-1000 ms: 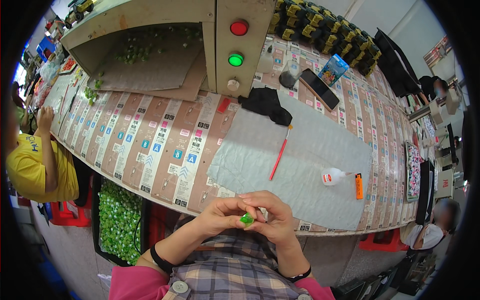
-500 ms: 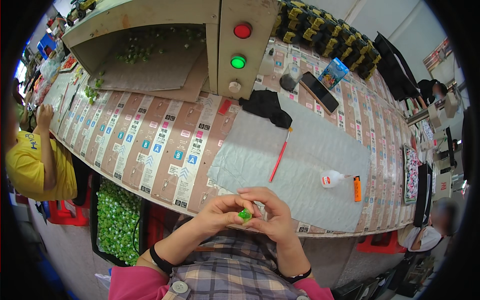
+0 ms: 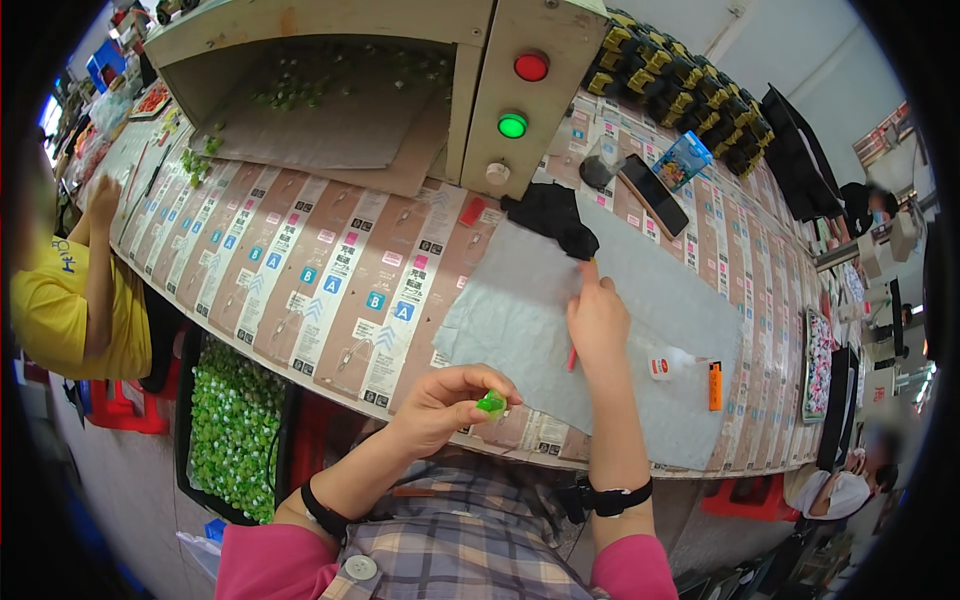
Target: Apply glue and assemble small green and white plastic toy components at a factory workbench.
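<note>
Between the thumb and fingers of my left hand (image 3: 445, 405) is a small bright green translucent piece (image 3: 491, 404), held above the table's near edge. My right hand (image 3: 598, 318) is over a thin paintbrush (image 3: 572, 360) on the grey sheet (image 3: 520, 330). Its index finger stretches toward the bristle end; the palm hides most of the red handle. The thumb and other fingers are largely hidden, so a grip on the brush cannot be made out. Right of this hand lie a small white glue bottle (image 3: 672, 364) and an orange lighter (image 3: 715, 386).
A black cloth (image 3: 555, 215), a phone (image 3: 655, 195) and a dark cup (image 3: 598, 168) lie beyond my right hand. A metal machine (image 3: 480, 110) with red and green buttons stands behind. A bin of green pieces (image 3: 235, 430) is at lower left, near a person in yellow (image 3: 85, 310).
My right hand has left the green piece and reached forward over the paintbrush. My left hand keeps the piece near the same spot. The view has shifted slightly.
</note>
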Tool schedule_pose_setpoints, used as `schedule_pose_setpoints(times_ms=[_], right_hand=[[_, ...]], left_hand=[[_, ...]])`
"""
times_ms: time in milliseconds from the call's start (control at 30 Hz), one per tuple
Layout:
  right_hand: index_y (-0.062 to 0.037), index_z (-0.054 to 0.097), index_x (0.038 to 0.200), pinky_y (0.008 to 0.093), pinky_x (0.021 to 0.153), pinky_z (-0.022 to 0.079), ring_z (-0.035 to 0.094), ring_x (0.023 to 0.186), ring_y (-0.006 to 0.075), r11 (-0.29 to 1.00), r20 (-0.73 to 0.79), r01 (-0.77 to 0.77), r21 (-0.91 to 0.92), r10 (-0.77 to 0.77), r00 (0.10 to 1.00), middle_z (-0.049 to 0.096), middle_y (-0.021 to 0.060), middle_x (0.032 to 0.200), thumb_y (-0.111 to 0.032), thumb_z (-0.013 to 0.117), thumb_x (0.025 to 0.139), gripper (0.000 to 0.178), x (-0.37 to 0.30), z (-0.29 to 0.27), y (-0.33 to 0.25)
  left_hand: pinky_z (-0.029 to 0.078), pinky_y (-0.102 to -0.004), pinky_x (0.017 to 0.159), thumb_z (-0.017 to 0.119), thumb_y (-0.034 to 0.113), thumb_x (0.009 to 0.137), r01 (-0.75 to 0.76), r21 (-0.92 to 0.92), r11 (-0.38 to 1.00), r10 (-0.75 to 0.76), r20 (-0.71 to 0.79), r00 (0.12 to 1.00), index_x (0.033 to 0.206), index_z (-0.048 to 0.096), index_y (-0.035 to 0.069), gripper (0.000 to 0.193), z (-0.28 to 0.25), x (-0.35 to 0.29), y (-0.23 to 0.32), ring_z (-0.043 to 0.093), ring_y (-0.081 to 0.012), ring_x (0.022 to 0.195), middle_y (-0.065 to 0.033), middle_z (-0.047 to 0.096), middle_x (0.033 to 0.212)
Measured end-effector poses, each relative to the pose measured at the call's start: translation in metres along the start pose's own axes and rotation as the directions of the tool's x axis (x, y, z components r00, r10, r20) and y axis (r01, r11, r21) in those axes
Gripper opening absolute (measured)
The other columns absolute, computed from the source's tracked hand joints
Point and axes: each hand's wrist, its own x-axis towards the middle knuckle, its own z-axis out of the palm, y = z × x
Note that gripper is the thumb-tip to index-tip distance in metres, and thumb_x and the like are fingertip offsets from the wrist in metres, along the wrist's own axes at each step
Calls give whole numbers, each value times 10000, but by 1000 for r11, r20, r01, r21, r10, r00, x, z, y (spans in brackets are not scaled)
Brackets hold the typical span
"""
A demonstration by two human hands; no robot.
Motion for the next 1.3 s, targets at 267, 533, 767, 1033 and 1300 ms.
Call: schedule_pose_setpoints(times_ms=[267,533,767,1033,1300], right_hand=[[-5,508,1000,263,620,398,507,661,191,225,5,14,974,-87,996,501,77,744,-37,477,768,236,-60,-67,0],[-28,588,762,267,547,390,497,578,198,301,-381,512,804,-400,834,569,69,697,-138,569,771,112,-97,-85,-28],[-54,570,700,288,541,370,489,583,208,393,-327,489,778,-411,851,542,55,642,-165,547,783,140,-94,-88,-26],[-55,538,711,312,562,376,483,610,230,371,-325,562,740,-534,780,532,59,679,-120,525,777,94,-92,-85,-31],[-46,527,679,307,560,373,471,596,226,356,-291,490,796,-485,825,519,62,655,-116,504,792,135,-93,-88,-26]], left_hand=[[438,-312,775,602,137,770,32,31,999,-29,-81,996,1027,537,-26,311,-1,1,-1,558,-204,867,-137,576,942],[415,-285,813,555,79,795,34,104,994,-27,-65,997,1064,530,-20,288,-1,3,-7,540,-176,914,-123,571,977],[399,-249,805,534,59,807,-4,398,917,28,-56,998,1086,528,-14,289,2,4,-1,522,-145,922,-100,561,989],[401,-236,786,533,51,808,29,397,917,-5,-62,998,1084,533,-11,283,7,2,1,521,-138,908,-91,560,974],[393,-229,809,527,73,819,79,345,935,-60,-65,996,1097,520,-13,291,6,3,1,511,-122,932,-75,552,995]])
